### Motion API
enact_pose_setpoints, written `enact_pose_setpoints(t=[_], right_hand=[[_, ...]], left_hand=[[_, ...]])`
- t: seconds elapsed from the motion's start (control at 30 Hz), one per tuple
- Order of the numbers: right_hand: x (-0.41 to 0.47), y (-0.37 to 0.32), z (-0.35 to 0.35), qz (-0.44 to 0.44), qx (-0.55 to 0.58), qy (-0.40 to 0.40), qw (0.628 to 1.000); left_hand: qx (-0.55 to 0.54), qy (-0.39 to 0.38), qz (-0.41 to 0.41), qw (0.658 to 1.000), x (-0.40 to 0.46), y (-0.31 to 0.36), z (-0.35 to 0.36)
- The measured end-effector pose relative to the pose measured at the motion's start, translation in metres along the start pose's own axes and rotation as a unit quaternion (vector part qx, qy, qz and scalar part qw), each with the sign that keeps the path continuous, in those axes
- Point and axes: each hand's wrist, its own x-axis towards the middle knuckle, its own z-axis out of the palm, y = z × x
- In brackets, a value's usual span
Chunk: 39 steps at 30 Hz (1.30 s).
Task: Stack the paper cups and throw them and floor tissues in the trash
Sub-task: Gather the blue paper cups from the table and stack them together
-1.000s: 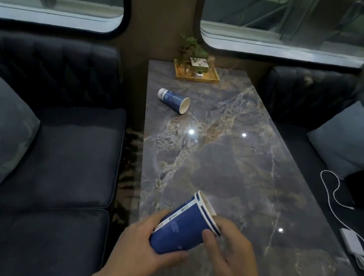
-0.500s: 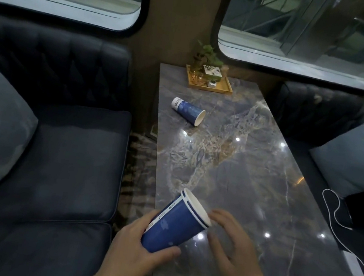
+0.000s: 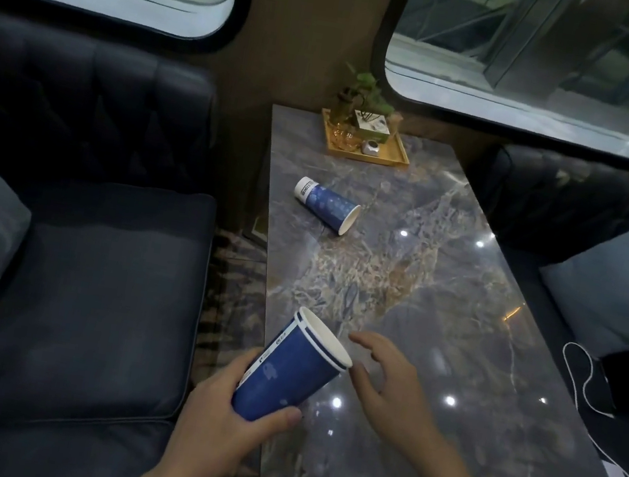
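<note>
head view: my left hand [image 3: 217, 425] wraps the base of the stack [image 3: 290, 370], two blue cups nested, their double rim showing at the top. the fingers curl behind it and the thumb [image 3: 278, 418] presses across the front, so the grip is clamped on the stack, which tilts up and to the right, its open mouth just beside my right fingertips. my right hand [image 3: 390, 386] hovers over the table [image 3: 456, 322], fingers [image 3: 364, 341] spread apart and holding nothing, clear of the rim by a small gap. well beyond both sets of fingers, a third cup [image 3: 326, 205] lies on its side on the table, mouth to the right. farther past it, a tray [image 3: 390, 155] with a plant [image 3: 362, 93] sits at the far end. left of my left hand is a sofa [image 3: 92, 277]; right of my right hand a cushion [image 3: 617, 294] and a cable [image 3: 585, 388].
</note>
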Motion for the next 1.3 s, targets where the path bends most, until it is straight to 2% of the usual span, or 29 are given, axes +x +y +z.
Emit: enact_pose_setpoints(t=[0.17,0.47,0.7,0.83,0.93,1.17,1.3], right_hand=[[0.057,0.021,0.012,0.013,-0.011,0.002,1.0],[0.168,0.078,0.037,0.097,-0.002,-0.01,0.995],[0.246,0.105,0.054,0.145,0.032,0.02,0.989],[0.274,0.105,0.063,0.138,0.051,0.053,0.988],[0.288,0.102,0.067,0.169,0.083,0.077,0.979],[0.334,0.108,0.076,0.285,0.204,0.15,0.924],[0.339,0.106,0.073,0.292,0.184,0.203,0.916]], left_hand=[[-0.014,-0.003,-0.021,1.0,0.041,-0.005,0.002],[-0.029,0.022,-0.039,0.999,0.108,-0.026,0.011],[-0.046,0.022,-0.059,0.997,0.131,-0.045,0.018],[-0.054,0.03,-0.075,0.995,0.137,-0.057,0.022],[-0.06,0.03,-0.081,0.994,0.138,-0.061,0.026],[-0.064,0.012,-0.112,0.992,0.128,-0.059,0.03],[-0.048,0.025,-0.104,0.993,0.119,-0.055,0.026]])
